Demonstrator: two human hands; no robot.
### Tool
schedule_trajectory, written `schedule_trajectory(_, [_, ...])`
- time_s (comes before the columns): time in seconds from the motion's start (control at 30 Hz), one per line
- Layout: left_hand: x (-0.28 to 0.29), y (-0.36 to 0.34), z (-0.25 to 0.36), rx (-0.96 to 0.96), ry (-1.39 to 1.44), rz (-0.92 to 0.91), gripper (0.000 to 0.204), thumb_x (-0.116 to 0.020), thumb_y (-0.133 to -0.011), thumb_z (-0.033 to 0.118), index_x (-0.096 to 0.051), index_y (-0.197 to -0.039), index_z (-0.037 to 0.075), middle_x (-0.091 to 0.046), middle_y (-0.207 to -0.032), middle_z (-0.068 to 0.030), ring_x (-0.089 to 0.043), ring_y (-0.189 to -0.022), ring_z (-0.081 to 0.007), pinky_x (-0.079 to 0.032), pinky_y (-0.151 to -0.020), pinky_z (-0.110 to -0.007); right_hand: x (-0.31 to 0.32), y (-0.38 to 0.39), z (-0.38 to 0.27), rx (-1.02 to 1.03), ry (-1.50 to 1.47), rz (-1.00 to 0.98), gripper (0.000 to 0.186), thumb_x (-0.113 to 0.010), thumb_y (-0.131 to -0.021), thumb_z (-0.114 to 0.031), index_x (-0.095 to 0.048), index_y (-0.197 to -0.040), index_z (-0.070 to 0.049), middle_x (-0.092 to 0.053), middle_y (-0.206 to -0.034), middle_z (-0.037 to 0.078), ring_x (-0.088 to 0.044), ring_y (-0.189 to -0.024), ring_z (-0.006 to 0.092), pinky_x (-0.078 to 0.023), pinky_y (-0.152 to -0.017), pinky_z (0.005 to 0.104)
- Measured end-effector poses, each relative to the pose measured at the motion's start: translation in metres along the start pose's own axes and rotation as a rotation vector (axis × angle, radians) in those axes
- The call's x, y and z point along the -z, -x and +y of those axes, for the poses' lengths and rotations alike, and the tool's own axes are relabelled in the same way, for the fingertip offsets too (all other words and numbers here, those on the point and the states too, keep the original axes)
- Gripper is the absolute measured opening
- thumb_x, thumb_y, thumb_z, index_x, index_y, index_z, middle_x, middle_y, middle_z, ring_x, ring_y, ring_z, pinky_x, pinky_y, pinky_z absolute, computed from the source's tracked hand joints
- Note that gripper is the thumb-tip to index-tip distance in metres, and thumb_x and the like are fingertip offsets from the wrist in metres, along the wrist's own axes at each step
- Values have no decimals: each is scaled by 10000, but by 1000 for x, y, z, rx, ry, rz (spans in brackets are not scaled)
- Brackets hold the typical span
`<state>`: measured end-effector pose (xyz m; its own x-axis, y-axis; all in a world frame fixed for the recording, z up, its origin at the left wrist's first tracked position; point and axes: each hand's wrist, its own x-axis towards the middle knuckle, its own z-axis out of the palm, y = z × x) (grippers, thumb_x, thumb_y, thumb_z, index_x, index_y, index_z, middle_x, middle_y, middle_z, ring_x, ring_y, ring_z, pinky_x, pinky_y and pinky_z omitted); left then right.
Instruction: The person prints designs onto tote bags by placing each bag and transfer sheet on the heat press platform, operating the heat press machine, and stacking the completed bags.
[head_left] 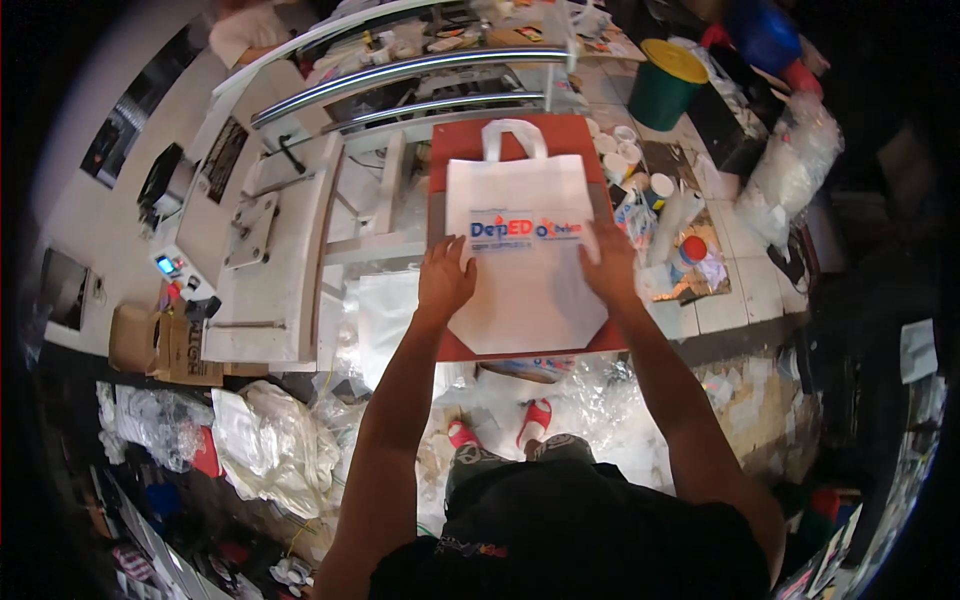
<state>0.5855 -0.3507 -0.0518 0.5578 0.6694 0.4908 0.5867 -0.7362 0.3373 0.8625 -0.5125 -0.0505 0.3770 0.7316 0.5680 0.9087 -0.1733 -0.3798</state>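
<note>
A white tote bag point(520, 305) with a looped handle lies flat on a red-orange board point(440, 140). Across it is a blue and red printed strip point(500, 230), which looks like a clear sheet. My left hand point(448, 275) is open at the bag's left edge, fingers at the strip's lower left. My right hand point(610, 262) is open at the right edge, fingers slightly blurred beside the strip's right end. Neither hand visibly grips anything.
A white press machine point(255, 310) and metal rails point(410, 60) stand left and behind. Cups, bottles point(690, 255), a green bin point(660, 100) and a bagged roll point(785, 180) are at right. Cardboard boxes point(190, 345) and plastic-wrapped piles point(265, 445) lie lower left. Another person point(240, 35) is beyond.
</note>
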Motion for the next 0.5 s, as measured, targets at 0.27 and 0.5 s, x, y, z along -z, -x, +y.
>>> schedule_trajectory(0.27, [207, 71, -133, 122, -79, 223, 303, -698, -804, 138, -595, -1057, 7, -621, -1084, -202, -575, -1001, -405, -473, -867, -480, 122, 181, 104, -602, 240, 24, 434, -586, -949, -291, -576, -1255, 16, -594, -1240, 225, -564, -1145, 398, -467, -965, 454])
schedule_trajectory(0.5, [358, 91, -274, 95, -632, 339, 468, -723, -819, 296, -522, -1109, -12, -559, -1160, -206, -563, -1041, -406, -442, -892, -532, 153, 368, 57, -955, 573, -278, 467, -600, -920, -389, -630, -1152, 15, -605, -1208, 254, -580, -1124, 412, -465, -953, 509])
